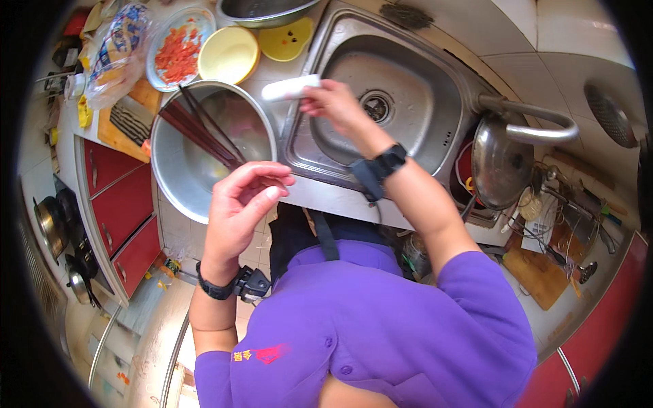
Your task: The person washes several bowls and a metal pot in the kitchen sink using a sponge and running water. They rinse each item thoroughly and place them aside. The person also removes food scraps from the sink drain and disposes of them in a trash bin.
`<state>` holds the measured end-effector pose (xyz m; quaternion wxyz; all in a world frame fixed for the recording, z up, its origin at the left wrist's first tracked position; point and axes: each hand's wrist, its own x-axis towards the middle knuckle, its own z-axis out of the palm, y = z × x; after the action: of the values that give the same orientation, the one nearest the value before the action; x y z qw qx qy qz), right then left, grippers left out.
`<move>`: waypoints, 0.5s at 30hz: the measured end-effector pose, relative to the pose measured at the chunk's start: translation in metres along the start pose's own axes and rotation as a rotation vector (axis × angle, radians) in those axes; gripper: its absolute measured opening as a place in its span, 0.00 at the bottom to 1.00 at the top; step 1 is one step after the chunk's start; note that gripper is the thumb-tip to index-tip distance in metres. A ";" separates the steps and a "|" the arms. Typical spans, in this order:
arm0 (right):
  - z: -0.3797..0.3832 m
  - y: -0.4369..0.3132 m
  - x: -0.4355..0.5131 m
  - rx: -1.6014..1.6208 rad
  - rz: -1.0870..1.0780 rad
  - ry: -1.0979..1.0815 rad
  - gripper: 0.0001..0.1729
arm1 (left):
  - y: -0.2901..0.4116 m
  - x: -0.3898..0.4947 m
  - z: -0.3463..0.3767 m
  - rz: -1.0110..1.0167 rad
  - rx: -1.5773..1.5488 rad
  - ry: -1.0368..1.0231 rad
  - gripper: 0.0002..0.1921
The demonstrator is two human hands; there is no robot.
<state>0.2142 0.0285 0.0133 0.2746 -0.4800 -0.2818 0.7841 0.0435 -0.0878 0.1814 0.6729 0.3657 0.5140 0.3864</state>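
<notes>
My left hand [250,199] is half curled over the near rim of a large metal pot [270,132], thumb and fingers apart, with nothing seen between them. Dark chopsticks [196,130] lean in the pot, their lower ends just behind that hand. With my right hand [329,102], above the left edge of the sink [398,76], I hold a white, rounded, elongated object [285,89] by its right end; motion blur leaves its kind unclear. Beyond the pot are a yellow bowl [228,55] and a plate [208,25] of chopped red-orange food [178,53].
A steel faucet [541,122] and an upright metal lid [502,160] stand right of the sink. Top left are a plastic bag [115,56] and a wooden board [109,130]. A metal basin [270,13] and a yellow dish [288,41] lie farther back.
</notes>
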 end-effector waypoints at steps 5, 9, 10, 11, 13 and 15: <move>-0.050 0.022 -0.016 -0.192 0.010 -0.016 0.21 | -0.010 0.003 0.008 -0.038 -0.007 -0.009 0.11; -0.153 0.035 -0.016 -1.396 0.029 0.281 0.24 | -0.035 0.018 0.025 -0.080 0.063 -0.125 0.11; -0.171 0.044 -0.015 -1.495 0.022 0.223 0.23 | -0.043 0.023 0.031 -0.085 0.059 -0.130 0.12; -0.186 0.050 -0.011 -1.610 0.050 0.184 0.23 | -0.052 0.029 0.037 -0.108 0.054 -0.145 0.12; -0.204 0.063 -0.001 -1.784 0.117 0.077 0.23 | -0.071 0.042 0.047 -0.133 0.046 -0.165 0.13; -0.210 0.071 0.010 -1.896 0.192 -0.049 0.23 | -0.088 0.053 0.056 -0.188 0.098 -0.135 0.14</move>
<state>0.3900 0.0242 -0.1227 -0.3004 -0.5072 -0.7653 0.2584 0.1202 -0.0843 0.0929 0.7206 0.3734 0.5176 0.2707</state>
